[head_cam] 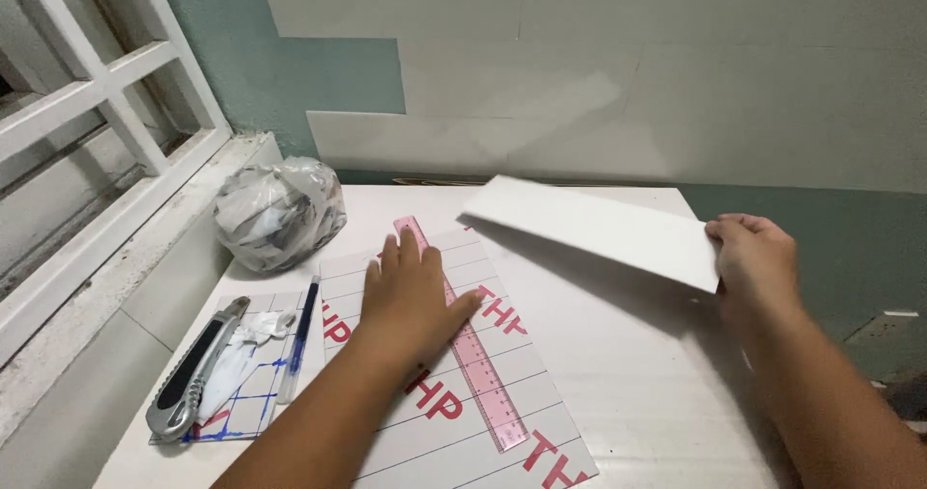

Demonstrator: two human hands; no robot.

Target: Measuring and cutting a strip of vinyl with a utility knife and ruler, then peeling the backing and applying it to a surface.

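the left hand point(410, 301) lay flat on the big gridded sheet point(454, 392) with red letters. its fingers were stretched out and a little apart, pressing down. it held nothing. the thumb side just touched the pink ruler point(463, 339). the ruler was right beside that hand, on the side nearer the other hand. the ruler's long line ran from far and left to near and right, slanted across the sheet.

the right hand point(753, 257) was well apart from the ruler, off to the right. it pinched the near-right corner of a white strip point(594, 228) between thumb and curled fingers. the strip was lifted off the white table point(637, 373), tilted, and its long side reached away to the far left, above the top end of the ruler. so the left hand was much nearer the ruler, and the right hand had the strip.

a grey box cutter point(193, 373) and a blue pen point(299, 339) lay to the left. a crumpled plastic bag point(278, 211) sat in the far corner.
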